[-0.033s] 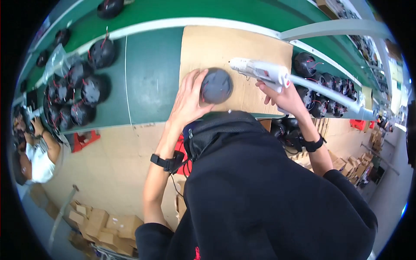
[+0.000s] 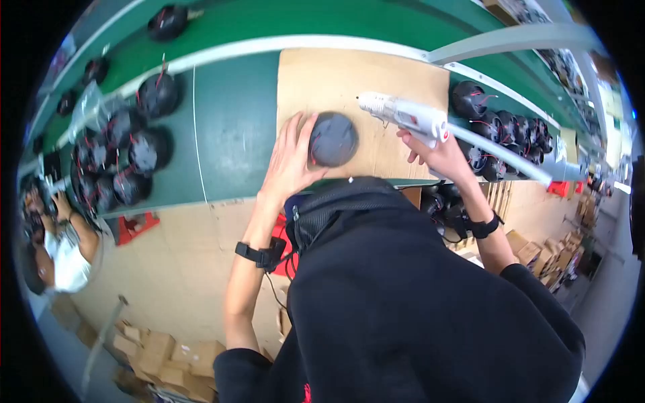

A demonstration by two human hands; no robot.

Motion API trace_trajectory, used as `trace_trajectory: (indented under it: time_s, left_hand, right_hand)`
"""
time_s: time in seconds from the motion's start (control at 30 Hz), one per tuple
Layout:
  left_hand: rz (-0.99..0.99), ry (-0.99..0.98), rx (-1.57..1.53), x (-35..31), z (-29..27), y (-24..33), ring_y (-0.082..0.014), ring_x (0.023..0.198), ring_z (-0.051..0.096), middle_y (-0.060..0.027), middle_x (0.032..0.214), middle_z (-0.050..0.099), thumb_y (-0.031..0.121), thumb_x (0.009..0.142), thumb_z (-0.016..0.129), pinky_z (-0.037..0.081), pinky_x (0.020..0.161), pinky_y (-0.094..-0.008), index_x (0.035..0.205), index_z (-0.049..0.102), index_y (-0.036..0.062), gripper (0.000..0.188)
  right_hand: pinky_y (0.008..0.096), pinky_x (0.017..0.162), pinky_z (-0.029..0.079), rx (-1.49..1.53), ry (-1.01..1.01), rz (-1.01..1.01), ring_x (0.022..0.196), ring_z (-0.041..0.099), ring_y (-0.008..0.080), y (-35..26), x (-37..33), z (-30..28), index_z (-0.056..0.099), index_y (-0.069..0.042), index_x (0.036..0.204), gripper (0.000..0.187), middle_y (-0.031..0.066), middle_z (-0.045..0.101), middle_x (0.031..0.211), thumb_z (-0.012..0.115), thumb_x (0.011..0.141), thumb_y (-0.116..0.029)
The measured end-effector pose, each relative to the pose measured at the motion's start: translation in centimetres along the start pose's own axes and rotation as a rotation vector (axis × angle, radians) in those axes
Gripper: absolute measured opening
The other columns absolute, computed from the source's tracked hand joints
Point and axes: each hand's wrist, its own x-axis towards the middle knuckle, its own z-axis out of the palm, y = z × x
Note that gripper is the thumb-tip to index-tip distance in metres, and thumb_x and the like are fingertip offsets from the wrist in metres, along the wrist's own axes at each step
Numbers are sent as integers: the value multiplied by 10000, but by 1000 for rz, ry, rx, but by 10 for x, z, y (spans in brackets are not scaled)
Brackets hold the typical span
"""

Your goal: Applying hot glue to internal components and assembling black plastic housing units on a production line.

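A round dark-grey housing (image 2: pixel 333 139) sits on a flat sheet of cardboard (image 2: pixel 316 74) on the green workbench. My left hand (image 2: pixel 290 158) is curled round its left side, fingers at the far edge and thumb at the near one. In my right hand (image 2: pixel 437 154) is a white hot glue gun (image 2: pixel 406 115), its nozzle pointing left, above and to the right of the housing. A long pale glue stick (image 2: pixel 500 153) juts from the gun's back end. The nozzle is apart from the housing. The underside of the housing is hidden.
Several black round housings with red wires crowd the bench at left (image 2: pixel 148 149) and right (image 2: pixel 494 127). Beyond runs a green conveyor (image 2: pixel 269 20) carrying more. A grey metal post (image 2: pixel 510 41) rises at far right. Another person (image 2: pixel 70 258) works at far left. Cardboard boxes (image 2: pixel 158 352) lie on the floor.
The whole view has shifted slightly, with the bench lower in the picture. Both hands keep their holds, and the glue stick's far end slants a little more toward me.
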Motion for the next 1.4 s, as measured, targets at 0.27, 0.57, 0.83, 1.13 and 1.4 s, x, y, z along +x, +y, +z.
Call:
trace_trajectory:
  time_s: [0.27,0.57,0.83,1.13,1.4]
  left_hand:
    - [-10,-268,161,44,33,-2,-488,1375,349,-265,1529,291,265,536,929,366,1142,-516,1568,165,83,1297]
    - [67,-384,159,135,62,41,-435,1353,395,-258,1486,362,270,540,952,380,1124,-498,1533,178,18,1284]
    - [315,-408,217,292,211,96,-472,1388,331,-248,1537,280,287,569,934,361,1146,-518,1558,127,84,1293]
    - [208,-335,213,266,131,22,-464,1450,252,-288,1557,243,315,674,879,277,1203,-494,1568,136,43,1194]
    - [-235,376,524,196,-192,-170,-437,1289,454,-301,1371,473,288,689,872,396,1087,-500,1459,303,-45,1014]
  right_hand:
    - [282,658,565,505,265,1,729,655,127,94,-45,-2,621,12,1191,270,54,698,985,652,927,-33]
    - [239,617,519,841,613,99,743,659,94,158,-120,14,614,-37,1206,286,29,698,1063,680,931,-85]
    - [255,622,526,926,814,189,784,681,119,170,-160,39,618,-54,1262,338,40,707,1090,680,933,-101]
    - [252,600,506,1023,752,205,729,670,129,162,-125,45,633,-15,1219,325,72,717,1051,707,910,-81]
    - [258,579,497,865,463,126,743,654,141,93,-73,34,579,-7,1198,354,86,679,1037,670,856,2]
